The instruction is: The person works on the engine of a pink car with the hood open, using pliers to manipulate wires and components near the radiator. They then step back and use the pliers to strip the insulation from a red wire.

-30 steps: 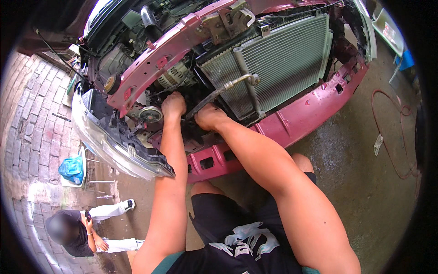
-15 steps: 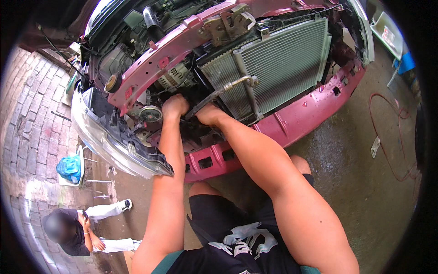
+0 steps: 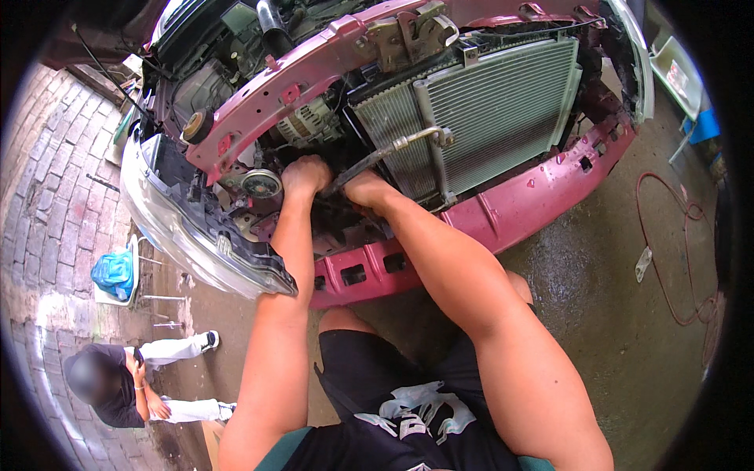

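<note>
Both my arms reach into the front of a red car whose bumper cover is off. My left hand (image 3: pixel 307 174) is closed low in the engine bay, below the alternator (image 3: pixel 309 120) and beside a round horn (image 3: pixel 261 184). Its fingertips are hidden, so what it grips does not show. Just right of it, my right hand (image 3: pixel 367 191) is curled against the lower end of a dark hose with a metal pipe end (image 3: pixel 408 141). Its fingers point down out of sight, and their grip cannot be made out. The hose slants up across the finned condenser (image 3: pixel 503 110).
A pink-red bumper beam (image 3: pixel 503 220) runs under my forearms. The clear headlight (image 3: pixel 188 243) juts out by my left arm. At left, a person (image 3: pixel 118 385) sits near a stool with a blue bag (image 3: pixel 113 275). A red hose (image 3: pixel 646 204) lies on the wet floor.
The view has shifted slightly, moving the car a little within the picture. Both hands stay at nearly the same spot, with the right hand slightly higher against the hose.
</note>
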The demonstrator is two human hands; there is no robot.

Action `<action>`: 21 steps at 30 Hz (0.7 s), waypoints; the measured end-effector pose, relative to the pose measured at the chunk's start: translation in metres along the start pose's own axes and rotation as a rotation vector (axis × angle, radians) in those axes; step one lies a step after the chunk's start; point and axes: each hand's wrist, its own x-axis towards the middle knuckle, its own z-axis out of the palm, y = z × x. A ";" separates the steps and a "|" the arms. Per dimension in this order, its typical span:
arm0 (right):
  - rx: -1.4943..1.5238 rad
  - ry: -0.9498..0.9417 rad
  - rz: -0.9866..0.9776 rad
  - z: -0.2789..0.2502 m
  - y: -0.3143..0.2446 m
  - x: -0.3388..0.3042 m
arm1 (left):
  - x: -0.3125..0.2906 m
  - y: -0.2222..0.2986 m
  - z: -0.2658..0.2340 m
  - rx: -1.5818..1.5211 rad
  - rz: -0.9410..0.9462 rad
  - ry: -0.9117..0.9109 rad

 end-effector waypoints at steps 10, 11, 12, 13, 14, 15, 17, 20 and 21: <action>-0.071 0.081 -0.036 0.003 0.005 0.001 | -0.005 0.006 -0.009 -0.008 -0.032 -0.008; -0.068 0.091 -0.049 0.006 0.009 0.006 | -0.005 0.007 -0.010 -0.019 -0.030 -0.017; -0.065 0.102 -0.061 0.008 0.013 0.011 | -0.006 0.009 -0.011 -0.016 -0.034 -0.004; -0.063 0.115 -0.074 0.009 0.018 0.016 | -0.006 0.011 -0.012 -0.013 -0.038 0.009; -0.065 0.112 -0.069 0.011 0.017 0.016 | -0.008 0.010 -0.011 -0.012 -0.050 0.020; -0.067 0.111 -0.064 0.012 0.017 0.015 | -0.009 0.009 -0.011 -0.004 -0.049 0.028; -0.062 0.101 -0.031 0.014 0.015 0.012 | -0.013 0.009 -0.012 0.009 -0.046 0.048; -0.057 0.133 0.016 0.010 0.012 0.008 | -0.019 0.017 -0.019 -0.008 -0.075 0.064; -0.066 0.186 0.007 0.004 0.015 0.009 | -0.021 0.024 -0.026 -0.010 -0.076 0.063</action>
